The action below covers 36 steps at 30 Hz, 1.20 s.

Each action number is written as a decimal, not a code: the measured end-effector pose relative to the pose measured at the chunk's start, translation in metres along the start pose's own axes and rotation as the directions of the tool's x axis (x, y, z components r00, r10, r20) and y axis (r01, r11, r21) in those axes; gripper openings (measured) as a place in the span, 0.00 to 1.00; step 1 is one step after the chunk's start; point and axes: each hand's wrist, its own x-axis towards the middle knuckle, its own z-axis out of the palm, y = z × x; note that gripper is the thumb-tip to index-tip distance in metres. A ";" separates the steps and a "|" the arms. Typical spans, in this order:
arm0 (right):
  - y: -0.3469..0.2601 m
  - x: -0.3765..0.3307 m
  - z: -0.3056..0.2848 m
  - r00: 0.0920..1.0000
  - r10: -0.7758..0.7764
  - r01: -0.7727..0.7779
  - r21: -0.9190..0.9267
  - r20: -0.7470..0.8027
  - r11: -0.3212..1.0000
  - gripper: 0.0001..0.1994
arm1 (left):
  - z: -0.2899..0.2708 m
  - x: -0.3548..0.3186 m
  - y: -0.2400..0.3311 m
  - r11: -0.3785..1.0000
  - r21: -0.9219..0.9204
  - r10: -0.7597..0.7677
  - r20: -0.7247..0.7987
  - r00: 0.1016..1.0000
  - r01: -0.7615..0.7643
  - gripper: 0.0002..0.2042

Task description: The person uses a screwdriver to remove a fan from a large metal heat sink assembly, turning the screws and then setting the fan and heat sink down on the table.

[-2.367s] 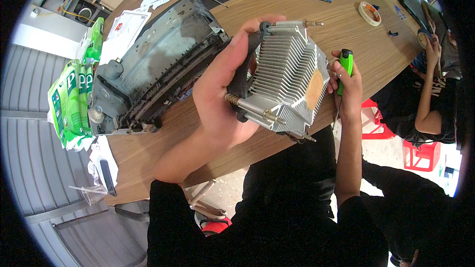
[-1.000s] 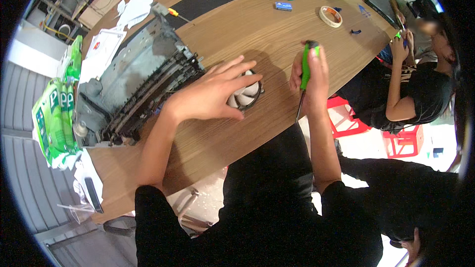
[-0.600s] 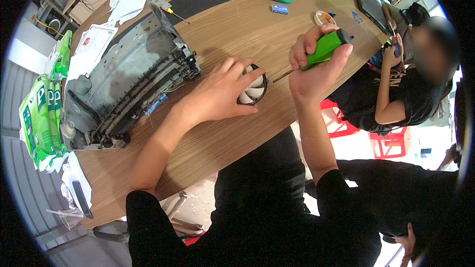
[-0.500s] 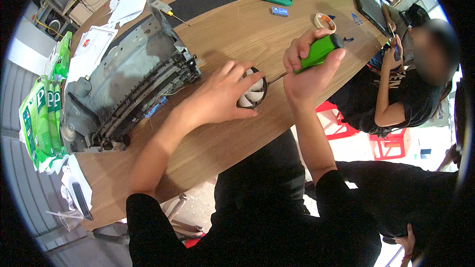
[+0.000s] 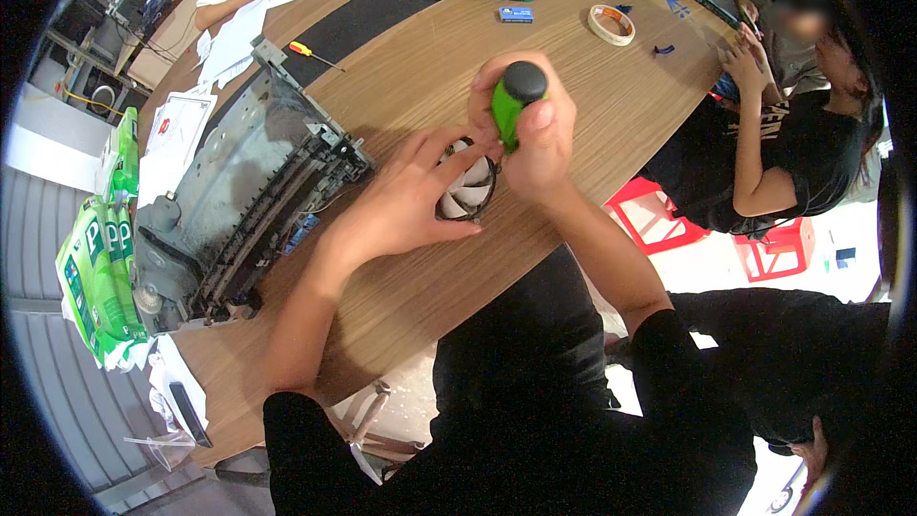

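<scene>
left hand lies flat, fingers spread, forearm stretched forward; right hand is fisted upright, thumb on top, elbow bent.

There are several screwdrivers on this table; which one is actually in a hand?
The green-handled screwdriver, gripped upright in the right hand over the fan. The small orange-handled screwdriver lies untouched on the table.

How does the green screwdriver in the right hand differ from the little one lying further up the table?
The green screwdriver stands upright, gripped by the right hand over the fan; the small screwdriver lies flat, untouched. The first has a thick green handle with a black cap, the second a slim orange-yellow one. Both are above the wooden table.
</scene>
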 end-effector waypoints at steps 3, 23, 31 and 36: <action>-0.006 0.003 -0.001 0.985 0.088 -0.066 0.145 -0.147 0.987 0.31 | 0.002 -0.001 -0.002 1.000 0.020 -0.006 -0.010 1.000 0.006 0.38; 0.003 -0.007 -0.004 0.989 0.079 -0.059 0.153 -0.128 0.987 0.31 | 0.004 -0.001 -0.001 0.999 0.013 0.035 -0.036 0.999 -0.035 0.38; 0.006 0.012 -0.018 0.982 0.112 -0.127 0.095 0.151 0.987 0.37 | 0.000 0.006 0.001 0.999 0.039 0.030 -0.036 0.999 -0.029 0.38; 0.006 0.015 -0.012 0.965 0.083 -0.121 0.145 0.248 0.982 0.38 | -0.002 -0.002 0.002 0.995 0.097 0.006 -0.058 0.998 -0.001 0.39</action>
